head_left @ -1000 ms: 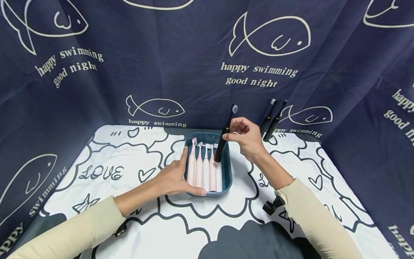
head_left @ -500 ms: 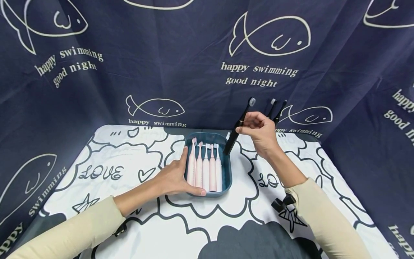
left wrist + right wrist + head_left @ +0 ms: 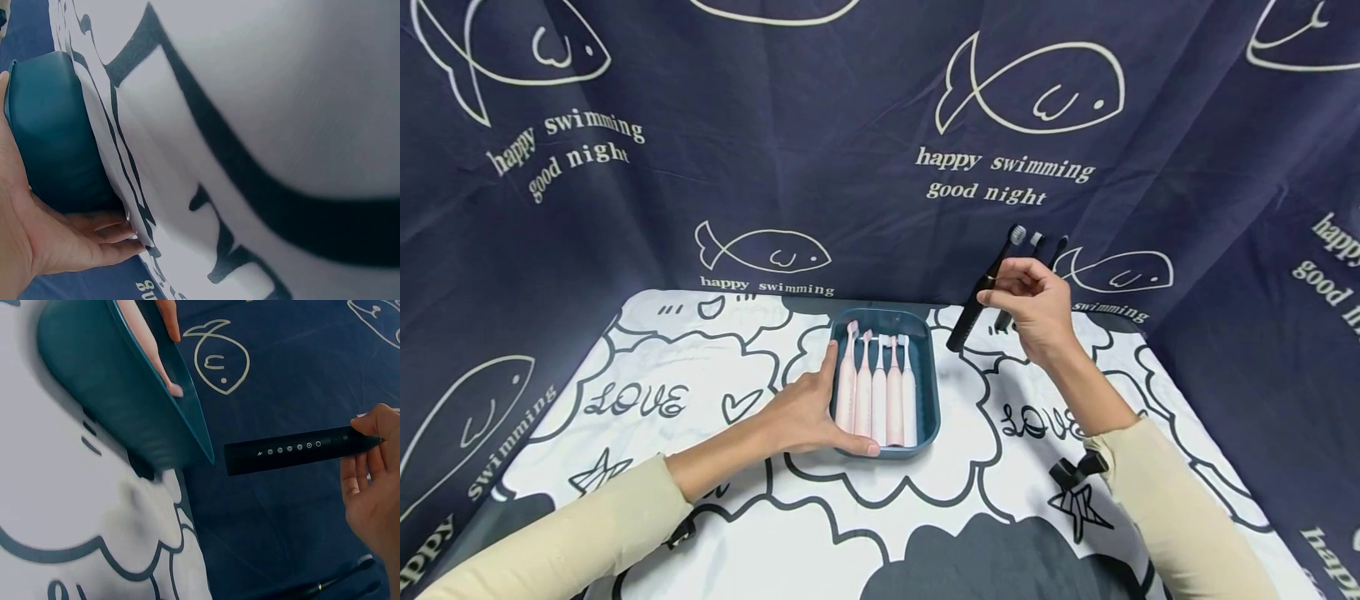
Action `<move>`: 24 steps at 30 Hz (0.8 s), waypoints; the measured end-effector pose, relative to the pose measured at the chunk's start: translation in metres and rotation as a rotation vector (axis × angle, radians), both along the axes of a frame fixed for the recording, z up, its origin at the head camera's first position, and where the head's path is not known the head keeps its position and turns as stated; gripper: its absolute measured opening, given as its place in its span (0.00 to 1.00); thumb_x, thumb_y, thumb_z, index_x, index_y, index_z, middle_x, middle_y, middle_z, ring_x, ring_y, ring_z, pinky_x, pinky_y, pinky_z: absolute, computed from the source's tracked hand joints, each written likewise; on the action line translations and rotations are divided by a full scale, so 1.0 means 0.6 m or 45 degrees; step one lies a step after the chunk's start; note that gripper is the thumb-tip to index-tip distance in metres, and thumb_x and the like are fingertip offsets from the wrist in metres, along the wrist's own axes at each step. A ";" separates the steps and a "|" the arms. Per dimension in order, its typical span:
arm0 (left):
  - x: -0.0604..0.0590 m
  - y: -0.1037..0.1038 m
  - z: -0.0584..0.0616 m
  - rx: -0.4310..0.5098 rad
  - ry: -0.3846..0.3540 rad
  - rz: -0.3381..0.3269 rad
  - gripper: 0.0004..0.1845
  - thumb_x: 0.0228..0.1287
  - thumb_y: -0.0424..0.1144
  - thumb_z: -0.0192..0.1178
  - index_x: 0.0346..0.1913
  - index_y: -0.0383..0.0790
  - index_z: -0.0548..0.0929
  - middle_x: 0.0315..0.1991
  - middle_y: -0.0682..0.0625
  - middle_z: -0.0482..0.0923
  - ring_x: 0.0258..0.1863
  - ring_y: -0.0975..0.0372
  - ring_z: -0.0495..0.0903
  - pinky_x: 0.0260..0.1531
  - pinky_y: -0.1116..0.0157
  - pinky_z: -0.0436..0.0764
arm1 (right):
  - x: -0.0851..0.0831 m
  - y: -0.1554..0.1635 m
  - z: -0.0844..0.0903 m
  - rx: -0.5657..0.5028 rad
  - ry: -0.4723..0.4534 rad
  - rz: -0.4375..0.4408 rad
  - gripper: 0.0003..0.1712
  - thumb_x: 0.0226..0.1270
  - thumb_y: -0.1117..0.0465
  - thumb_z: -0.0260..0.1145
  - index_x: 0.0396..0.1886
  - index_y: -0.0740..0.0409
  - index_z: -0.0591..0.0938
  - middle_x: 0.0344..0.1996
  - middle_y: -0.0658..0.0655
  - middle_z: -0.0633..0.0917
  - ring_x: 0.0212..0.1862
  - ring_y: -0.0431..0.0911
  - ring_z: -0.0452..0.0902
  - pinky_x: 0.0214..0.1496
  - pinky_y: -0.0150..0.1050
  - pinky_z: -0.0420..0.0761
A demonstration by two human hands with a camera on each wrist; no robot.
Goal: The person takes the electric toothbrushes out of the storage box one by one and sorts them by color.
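Observation:
My left hand (image 3: 805, 412) holds the left front corner of a dark teal box (image 3: 933, 392), its thumb along the front rim. In the left wrist view its fingers (image 3: 106, 234) lie against the box wall. Several electric toothbrushes lie side by side in the box, among them a pink toothbrush (image 3: 846, 392) at the left and a white toothbrush (image 3: 909, 408) at the right. Right of the box, my right hand (image 3: 1036, 304) pinches a black electric toothbrush (image 3: 967, 321) near its neck, bristles up and handle slanting down left. The right wrist view shows button marks along this handle (image 3: 287, 452).
Two more black toothbrushes (image 3: 1061, 247) stand upright behind my right hand, partly hidden by it. A white patterned cloth (image 3: 662, 367) covers the table. At the back and sides hangs a dark blue curtain (image 3: 760, 150) with fish drawings.
My right hand has carried the black toothbrush from over the box to the right, close to the two standing ones. My left hand and the box have stayed in place.

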State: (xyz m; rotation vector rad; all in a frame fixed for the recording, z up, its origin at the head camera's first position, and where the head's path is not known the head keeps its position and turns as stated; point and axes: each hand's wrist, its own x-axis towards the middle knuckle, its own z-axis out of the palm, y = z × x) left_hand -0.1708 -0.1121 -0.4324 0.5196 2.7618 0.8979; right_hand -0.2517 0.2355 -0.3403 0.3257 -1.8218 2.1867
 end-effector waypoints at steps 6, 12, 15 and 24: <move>0.000 0.000 0.001 0.009 -0.009 -0.001 0.96 0.39 0.82 0.83 0.93 0.37 0.30 0.77 0.26 0.77 0.72 0.43 0.83 0.69 0.44 0.85 | -0.009 0.022 -0.008 -0.023 -0.002 -0.082 0.31 0.52 0.94 0.71 0.40 0.54 0.89 0.38 0.47 0.91 0.40 0.39 0.88 0.44 0.29 0.90; 0.001 0.002 0.004 -0.006 -0.025 0.006 0.95 0.39 0.82 0.83 0.93 0.37 0.31 0.76 0.26 0.78 0.71 0.43 0.84 0.68 0.44 0.85 | -0.019 0.042 -0.020 -0.041 -0.015 -0.136 0.30 0.52 0.94 0.70 0.40 0.55 0.89 0.36 0.47 0.92 0.39 0.39 0.89 0.44 0.29 0.90; 0.002 0.002 0.004 -0.014 -0.030 0.012 0.95 0.39 0.83 0.82 0.93 0.38 0.30 0.77 0.26 0.77 0.72 0.43 0.83 0.68 0.44 0.85 | -0.024 0.049 -0.027 -0.055 -0.027 -0.170 0.30 0.52 0.94 0.70 0.39 0.57 0.90 0.35 0.47 0.92 0.38 0.39 0.89 0.44 0.29 0.90; 0.001 0.003 0.003 -0.023 -0.041 0.039 0.96 0.37 0.84 0.82 0.94 0.40 0.30 0.79 0.26 0.74 0.76 0.41 0.80 0.70 0.43 0.84 | -0.037 0.064 -0.044 -0.035 -0.052 -0.272 0.29 0.51 0.94 0.71 0.39 0.58 0.88 0.35 0.47 0.91 0.39 0.39 0.87 0.43 0.27 0.89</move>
